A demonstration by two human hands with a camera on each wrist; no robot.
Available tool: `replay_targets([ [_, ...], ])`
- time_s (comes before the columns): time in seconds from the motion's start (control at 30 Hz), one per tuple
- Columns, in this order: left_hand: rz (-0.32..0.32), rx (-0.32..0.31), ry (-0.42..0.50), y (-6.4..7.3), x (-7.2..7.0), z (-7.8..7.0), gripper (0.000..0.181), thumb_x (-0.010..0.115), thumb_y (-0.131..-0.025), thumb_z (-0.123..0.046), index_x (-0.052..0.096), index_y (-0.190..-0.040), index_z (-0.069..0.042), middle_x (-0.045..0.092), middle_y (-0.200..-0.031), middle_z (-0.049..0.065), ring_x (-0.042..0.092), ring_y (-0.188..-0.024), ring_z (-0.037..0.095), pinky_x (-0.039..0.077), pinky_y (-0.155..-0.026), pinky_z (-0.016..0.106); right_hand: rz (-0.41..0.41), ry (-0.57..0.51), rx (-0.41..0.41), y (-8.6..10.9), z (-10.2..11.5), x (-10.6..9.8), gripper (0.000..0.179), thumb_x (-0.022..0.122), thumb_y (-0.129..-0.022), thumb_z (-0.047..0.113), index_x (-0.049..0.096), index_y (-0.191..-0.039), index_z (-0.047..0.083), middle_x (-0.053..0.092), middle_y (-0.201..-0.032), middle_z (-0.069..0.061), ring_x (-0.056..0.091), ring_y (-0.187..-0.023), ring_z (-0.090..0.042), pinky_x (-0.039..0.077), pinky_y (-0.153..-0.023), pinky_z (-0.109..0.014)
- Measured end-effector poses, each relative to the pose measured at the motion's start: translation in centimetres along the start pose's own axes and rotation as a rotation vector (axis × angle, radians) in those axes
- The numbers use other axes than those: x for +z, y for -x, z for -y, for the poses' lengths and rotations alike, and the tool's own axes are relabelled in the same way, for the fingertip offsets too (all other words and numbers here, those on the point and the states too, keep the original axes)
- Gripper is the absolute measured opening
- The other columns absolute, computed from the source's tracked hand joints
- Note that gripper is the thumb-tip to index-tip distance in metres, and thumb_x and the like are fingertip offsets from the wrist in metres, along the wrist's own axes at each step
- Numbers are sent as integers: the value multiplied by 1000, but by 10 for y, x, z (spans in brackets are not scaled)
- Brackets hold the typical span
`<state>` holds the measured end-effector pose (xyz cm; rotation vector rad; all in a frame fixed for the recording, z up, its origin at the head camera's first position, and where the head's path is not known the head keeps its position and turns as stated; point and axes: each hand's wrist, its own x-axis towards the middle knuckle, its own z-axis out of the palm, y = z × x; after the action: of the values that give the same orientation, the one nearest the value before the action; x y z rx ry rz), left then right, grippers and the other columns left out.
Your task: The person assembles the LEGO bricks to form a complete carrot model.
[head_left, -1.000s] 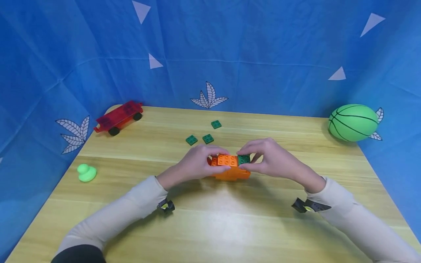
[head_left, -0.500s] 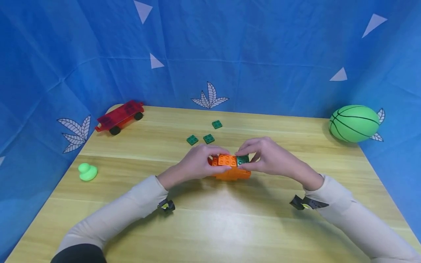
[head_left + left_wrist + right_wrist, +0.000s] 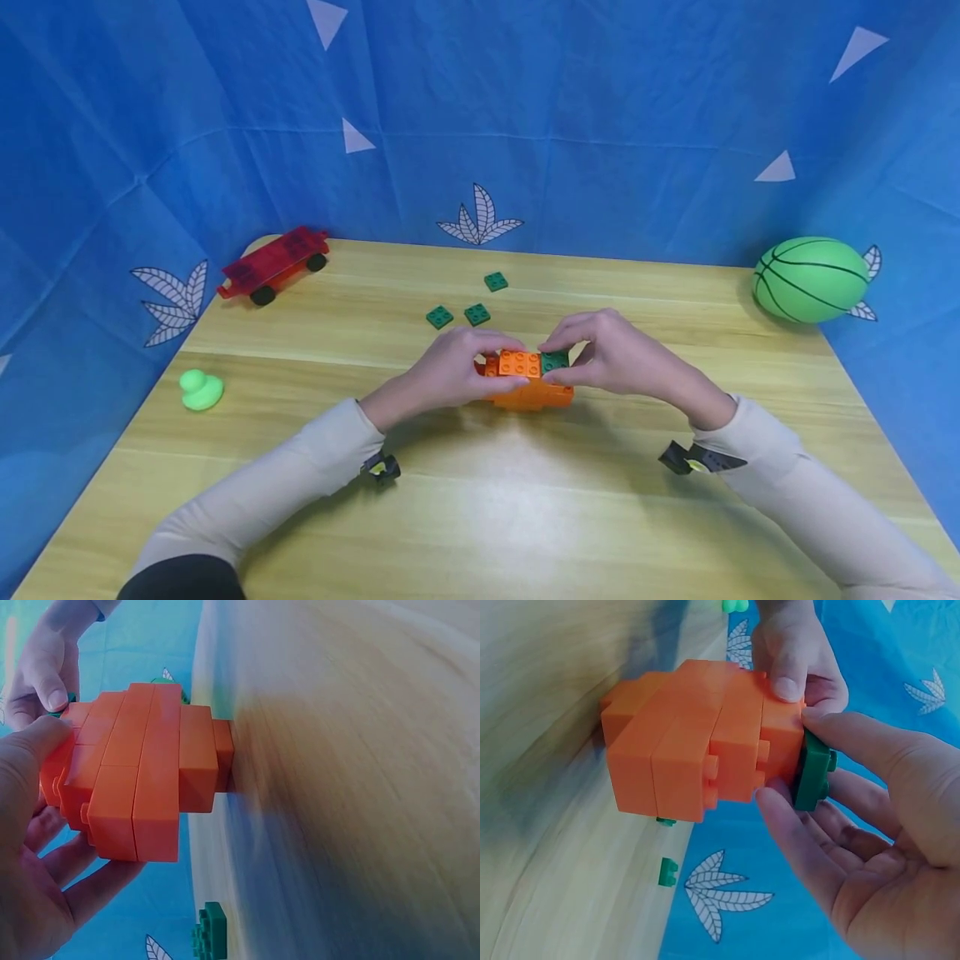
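Orange building bricks form a stepped block (image 3: 531, 395) near the table's middle, in front of the person. My left hand (image 3: 453, 367) grips its left side, thumb on the near face and fingers behind. On the right end of its studded top sits a small green brick (image 3: 555, 361), flush against the orange bricks in the head view. Thumb and forefinger of my right hand (image 3: 611, 354) pinch this green brick from both sides. The right wrist view shows the green brick (image 3: 815, 771) with its studs facing away from the orange block (image 3: 686, 742).
Beyond the hands lie three loose green bricks (image 3: 477, 314) on the wooden table (image 3: 480, 517). A red toy car (image 3: 276, 265) stands at the back left, a green toy duck (image 3: 201, 390) nearer. A green ball (image 3: 810, 279) rests at the back right against the blue cloth (image 3: 637, 100).
My right hand has shifted very slightly left, staying on the green brick. The left hand and the orange block hold almost still.
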<state>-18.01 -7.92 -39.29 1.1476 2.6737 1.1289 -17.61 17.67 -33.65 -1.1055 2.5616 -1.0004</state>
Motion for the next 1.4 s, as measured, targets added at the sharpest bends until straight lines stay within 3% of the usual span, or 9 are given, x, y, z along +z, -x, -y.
replay_targets([
  [0.3,-5,-2,45,-1,4,2,39,82,-88,-31,74,-123,-15,77,-115,0,65,-86,9,56,-65,17,14,-65,31,0,-11,0,25,87,-82,16,81,-106,12,75,-96,0,69,-85,-12,62,-68,-29],
  [0.5,36,2,111,-4,8,3,45,80,-91,-34,69,-130,-15,75,-121,0,66,-96,9,58,-78,19,-22,39,15,3,-15,8,29,87,-83,20,76,-108,14,74,-98,5,64,-85,-9,62,-71,-33],
  [0.6,60,-48,173,-6,0,11,52,74,-95,-40,62,-140,-16,72,-124,-1,65,-102,9,58,-86,26,-51,69,5,4,-16,13,32,87,-83,23,73,-111,15,74,-100,5,65,-87,-10,62,-74,-35],
  [0.73,43,-189,217,-11,-26,37,52,60,-104,-37,50,-151,-18,64,-136,8,63,-119,20,56,-99,41,-95,77,-51,4,-15,19,40,86,-84,27,68,-119,15,72,-112,2,66,-98,-13,60,-83,-37],
  [0.8,45,-279,157,-11,-40,53,51,55,-106,-28,44,-155,-17,56,-144,14,58,-125,27,53,-104,48,-105,69,-111,3,-15,22,43,85,-85,27,66,-122,16,71,-117,2,66,-104,-14,58,-90,-37],
  [0.9,111,-392,-3,-11,-56,74,59,54,-103,-15,36,-159,-15,44,-151,21,50,-133,36,46,-111,56,-107,64,-196,0,-15,26,41,84,-87,24,67,-124,17,71,-121,3,66,-110,-13,56,-97,-37],
  [1.07,201,-471,-202,-17,-57,87,64,64,-97,-18,43,-156,-13,45,-152,21,43,-140,39,37,-119,57,-102,68,-193,1,-17,29,36,82,-89,20,71,-123,18,74,-120,5,69,-110,-12,57,-96,-36],
  [1.23,188,-503,-273,-26,-46,84,69,74,-93,-32,49,-150,-4,52,-149,20,44,-141,39,35,-121,53,-134,77,-225,2,-19,30,29,84,-86,15,74,-114,16,77,-113,1,72,-103,-14,61,-90,-35],
  [1.4,151,-562,-243,-28,-41,85,54,74,-94,-24,58,-138,3,59,-141,21,52,-134,37,43,-116,51,-150,86,-266,2,-22,33,25,85,-84,13,75,-107,15,78,-109,0,74,-102,-16,62,-89,-35],
])
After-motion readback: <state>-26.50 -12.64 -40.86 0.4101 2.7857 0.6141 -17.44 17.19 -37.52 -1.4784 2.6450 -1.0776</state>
